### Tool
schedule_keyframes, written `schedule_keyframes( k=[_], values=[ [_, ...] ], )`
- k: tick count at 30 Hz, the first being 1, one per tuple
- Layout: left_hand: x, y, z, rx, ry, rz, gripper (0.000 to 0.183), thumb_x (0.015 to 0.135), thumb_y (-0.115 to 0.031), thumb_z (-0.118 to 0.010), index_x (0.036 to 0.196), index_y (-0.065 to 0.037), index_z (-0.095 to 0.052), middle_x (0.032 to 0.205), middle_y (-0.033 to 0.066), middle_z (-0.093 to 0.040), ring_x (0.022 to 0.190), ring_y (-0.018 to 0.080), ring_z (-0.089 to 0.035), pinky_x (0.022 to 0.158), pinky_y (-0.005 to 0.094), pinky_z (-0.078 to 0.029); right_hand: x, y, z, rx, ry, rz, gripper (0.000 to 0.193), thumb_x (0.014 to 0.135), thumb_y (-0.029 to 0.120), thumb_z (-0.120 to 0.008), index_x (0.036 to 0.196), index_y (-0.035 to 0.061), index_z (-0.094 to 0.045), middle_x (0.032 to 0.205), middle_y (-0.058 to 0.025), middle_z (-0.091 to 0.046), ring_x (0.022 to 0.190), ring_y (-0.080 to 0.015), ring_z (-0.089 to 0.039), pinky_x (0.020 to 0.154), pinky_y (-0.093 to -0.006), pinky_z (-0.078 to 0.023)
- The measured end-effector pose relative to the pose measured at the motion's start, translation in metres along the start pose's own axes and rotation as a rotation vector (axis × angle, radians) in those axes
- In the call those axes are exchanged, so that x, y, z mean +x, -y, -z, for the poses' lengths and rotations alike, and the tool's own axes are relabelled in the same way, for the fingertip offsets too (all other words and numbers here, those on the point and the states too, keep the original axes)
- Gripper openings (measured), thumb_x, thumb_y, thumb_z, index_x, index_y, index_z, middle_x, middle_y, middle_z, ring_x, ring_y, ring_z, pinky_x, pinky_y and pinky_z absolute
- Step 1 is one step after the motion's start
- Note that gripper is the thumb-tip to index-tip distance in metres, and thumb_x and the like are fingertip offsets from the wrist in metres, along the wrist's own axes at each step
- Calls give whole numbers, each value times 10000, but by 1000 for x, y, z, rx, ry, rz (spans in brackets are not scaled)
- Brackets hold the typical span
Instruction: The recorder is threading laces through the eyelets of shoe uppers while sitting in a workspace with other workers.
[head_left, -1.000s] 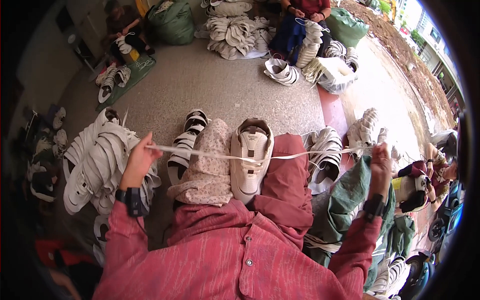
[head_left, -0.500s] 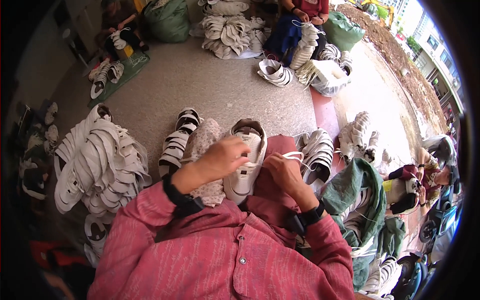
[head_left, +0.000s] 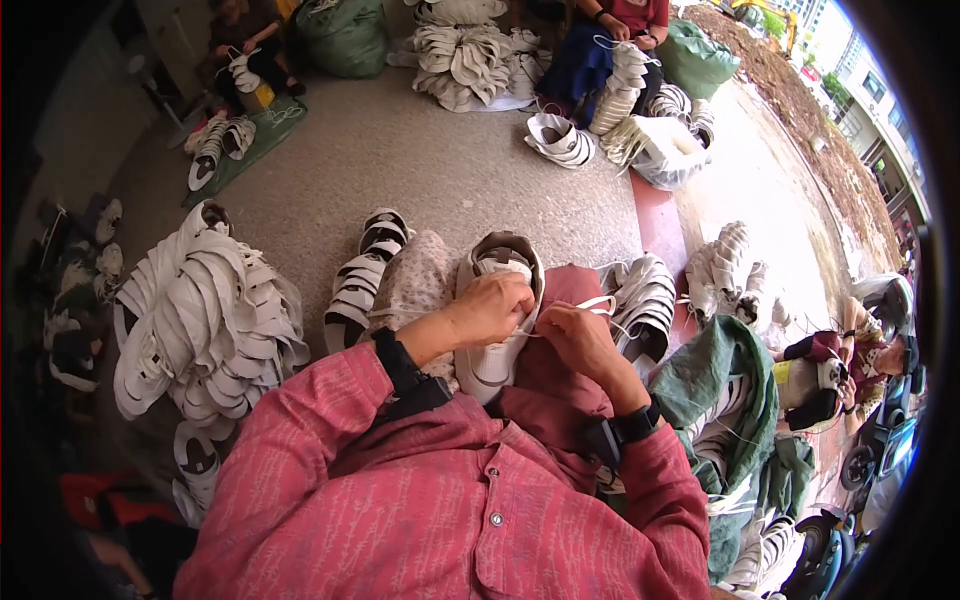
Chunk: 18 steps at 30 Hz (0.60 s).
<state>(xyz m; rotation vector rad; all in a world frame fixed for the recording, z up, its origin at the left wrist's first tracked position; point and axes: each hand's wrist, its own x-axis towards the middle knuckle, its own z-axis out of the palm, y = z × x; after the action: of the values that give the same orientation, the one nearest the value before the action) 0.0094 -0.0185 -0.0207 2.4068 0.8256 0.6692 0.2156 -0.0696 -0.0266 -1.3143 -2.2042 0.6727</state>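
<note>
A white shoe upper (head_left: 487, 368) with a brown-lined collar rests upright between my thighs, its toe toward me. My left hand (head_left: 492, 308) lies over its lacing area with fingers bent and closed; what the fingertips hold is hidden. Just right of the shoe, my right hand (head_left: 578, 333) pinches a white shoelace (head_left: 600, 302), which loops up behind the fingers. A thin stretch of lace runs between the hand and the shoe. Both wrists wear black bands.
Left of me stands a big heap of nested white uppers (head_left: 205, 320). A shorter stack (head_left: 357, 290) is by my left knee, another (head_left: 642, 300) by my right. A green sack (head_left: 735, 390) sits at right. Other people work across the floor (head_left: 450, 170) and at right.
My left hand has moved right and its fingers have curled down over the shoe's lacing area. The right hand keeps the lace, close beside the shoe. The view has shifted slightly.
</note>
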Motion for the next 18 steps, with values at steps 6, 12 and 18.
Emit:
schedule_keyframes(
  k=[6,12,18],
  values=[
    [7,12,-17,-99,172,162,119,706,-109,-578,733,-13,-643,807,157,-593,799,325,-606,720,412,-485,2,-14,-7,192,14,-101,137,824,140,-626,788,8,-619,673,-129,-603,635,-216,-584,597,-344,-452],
    [13,19,-27,-124,-7,129,135,619,-66,-589,713,-41,-683,691,149,-652,674,276,-654,632,395,-507,18,5,13,400,115,-405,148,819,142,-626,763,14,-675,602,-4,-577,516,-78,-510,472,-257,-394],
    [17,29,-46,68,-66,54,126,591,-86,-633,694,-39,-688,719,177,-652,710,336,-646,646,424,-495,20,-6,3,30,-34,-215,176,728,124,-712,844,19,-631,674,-57,-597,634,-179,-582,584,-317,-457]
  ],
)
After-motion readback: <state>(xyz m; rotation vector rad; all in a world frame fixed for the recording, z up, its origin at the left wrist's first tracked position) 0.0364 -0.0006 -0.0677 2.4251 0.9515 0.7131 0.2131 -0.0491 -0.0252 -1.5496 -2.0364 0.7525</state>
